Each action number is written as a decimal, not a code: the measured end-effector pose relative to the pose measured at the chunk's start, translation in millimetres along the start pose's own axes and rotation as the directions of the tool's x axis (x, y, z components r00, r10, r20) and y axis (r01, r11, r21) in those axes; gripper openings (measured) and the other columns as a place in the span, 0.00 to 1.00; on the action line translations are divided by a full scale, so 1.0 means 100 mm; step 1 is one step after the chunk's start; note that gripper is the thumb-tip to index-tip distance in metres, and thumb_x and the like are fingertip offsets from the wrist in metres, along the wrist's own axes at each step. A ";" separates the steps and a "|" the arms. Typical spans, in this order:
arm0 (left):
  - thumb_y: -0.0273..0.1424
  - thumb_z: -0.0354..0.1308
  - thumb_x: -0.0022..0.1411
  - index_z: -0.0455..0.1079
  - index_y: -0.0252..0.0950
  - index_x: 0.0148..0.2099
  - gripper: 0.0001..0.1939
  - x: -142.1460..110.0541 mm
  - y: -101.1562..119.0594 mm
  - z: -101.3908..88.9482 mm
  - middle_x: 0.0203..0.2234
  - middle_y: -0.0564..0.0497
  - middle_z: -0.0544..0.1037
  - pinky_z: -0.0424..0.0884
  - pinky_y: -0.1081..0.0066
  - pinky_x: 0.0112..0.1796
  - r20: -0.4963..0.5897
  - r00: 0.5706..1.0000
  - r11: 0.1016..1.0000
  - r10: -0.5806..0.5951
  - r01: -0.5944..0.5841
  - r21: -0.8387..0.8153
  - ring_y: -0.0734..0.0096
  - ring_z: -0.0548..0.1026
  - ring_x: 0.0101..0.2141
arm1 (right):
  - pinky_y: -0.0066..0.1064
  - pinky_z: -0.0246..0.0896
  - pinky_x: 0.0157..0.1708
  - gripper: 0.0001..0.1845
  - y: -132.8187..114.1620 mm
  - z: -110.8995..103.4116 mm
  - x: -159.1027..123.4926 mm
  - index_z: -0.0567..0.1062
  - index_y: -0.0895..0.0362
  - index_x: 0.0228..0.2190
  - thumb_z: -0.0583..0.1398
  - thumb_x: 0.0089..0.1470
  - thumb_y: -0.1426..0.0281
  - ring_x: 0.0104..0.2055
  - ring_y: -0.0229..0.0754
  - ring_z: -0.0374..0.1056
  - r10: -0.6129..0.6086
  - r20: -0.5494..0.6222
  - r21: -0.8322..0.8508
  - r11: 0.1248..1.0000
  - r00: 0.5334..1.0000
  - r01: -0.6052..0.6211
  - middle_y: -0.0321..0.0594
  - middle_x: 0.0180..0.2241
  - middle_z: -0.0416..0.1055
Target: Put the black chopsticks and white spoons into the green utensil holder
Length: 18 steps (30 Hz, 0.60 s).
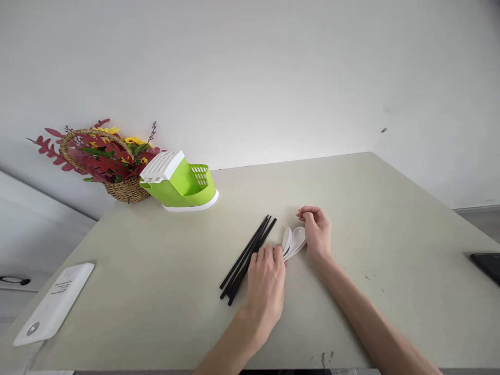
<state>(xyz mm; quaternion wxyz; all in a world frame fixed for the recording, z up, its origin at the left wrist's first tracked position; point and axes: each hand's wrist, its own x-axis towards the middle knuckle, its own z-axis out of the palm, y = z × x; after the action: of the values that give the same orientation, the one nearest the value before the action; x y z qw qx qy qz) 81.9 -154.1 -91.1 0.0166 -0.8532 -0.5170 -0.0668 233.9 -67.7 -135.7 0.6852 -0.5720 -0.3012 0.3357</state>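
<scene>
Several white spoons (299, 238) lie together on the table, their bowls pointing away from me. My left hand (266, 273) is closed over their handles, which it mostly hides. Just left of it, a loose bundle of several black chopsticks (244, 260) lies slanted on the tabletop; the knuckles overlap its right side from this angle. Beside the spoon bowls, on their right, my right hand (318, 234) has its fingers curled in with the tips close together. No object shows between those fingertips.
A green and white utensil holder (187, 190) stands at the back left, before a wicker basket of artificial flowers (125, 190). A white flat device (58, 302) lies at the table's left edge. A black phone-like object (488, 265) rests at the far right. Behind the table (156, 323) rises a wall.
</scene>
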 end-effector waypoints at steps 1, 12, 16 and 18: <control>0.20 0.53 0.69 0.64 0.36 0.50 0.10 0.00 0.00 0.00 0.40 0.46 0.74 0.72 0.59 0.40 0.001 1.000 1.000 -0.001 0.001 -0.001 0.58 0.75 0.40 | 0.38 0.68 0.45 0.08 0.00 0.00 0.00 0.74 0.53 0.33 0.56 0.51 0.68 0.40 0.43 0.73 0.001 -0.001 0.000 1.000 1.000 -0.001 0.38 0.36 0.75; 0.29 0.60 0.69 0.66 0.37 0.50 0.09 -0.03 -0.03 -0.06 0.40 0.47 0.73 0.73 0.58 0.41 0.001 0.999 0.998 -0.053 0.053 -0.024 0.57 0.75 0.39 | 0.38 0.69 0.45 0.08 -0.02 0.00 0.00 0.75 0.53 0.33 0.56 0.50 0.68 0.39 0.43 0.73 0.001 -0.001 -0.015 1.000 1.000 -0.001 0.38 0.35 0.75; 0.35 0.64 0.66 0.66 0.38 0.54 0.18 -0.06 -0.10 -0.14 0.42 0.46 0.74 0.73 0.58 0.42 0.024 0.999 0.997 -0.021 0.023 -0.071 0.57 0.75 0.40 | 0.38 0.69 0.45 0.08 -0.05 0.01 -0.01 0.75 0.53 0.33 0.56 0.50 0.68 0.39 0.43 0.73 0.021 -0.001 -0.020 1.000 1.000 -0.021 0.38 0.35 0.74; 0.39 0.66 0.65 0.65 0.39 0.57 0.23 -0.04 -0.18 -0.21 0.44 0.45 0.74 0.74 0.58 0.43 0.006 1.000 0.992 0.012 -0.011 -0.129 0.55 0.75 0.43 | 0.38 0.69 0.45 0.08 -0.05 0.01 -0.01 0.75 0.53 0.33 0.56 0.50 0.68 0.39 0.43 0.73 0.023 -0.003 -0.025 0.999 1.000 -0.023 0.38 0.35 0.74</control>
<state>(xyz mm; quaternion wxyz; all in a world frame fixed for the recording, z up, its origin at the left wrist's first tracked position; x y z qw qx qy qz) 61.8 -151.4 -71.6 -0.0400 -0.8556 -0.5068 -0.0969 233.2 -68.8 -131.1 0.6745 -0.5844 -0.2978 0.3389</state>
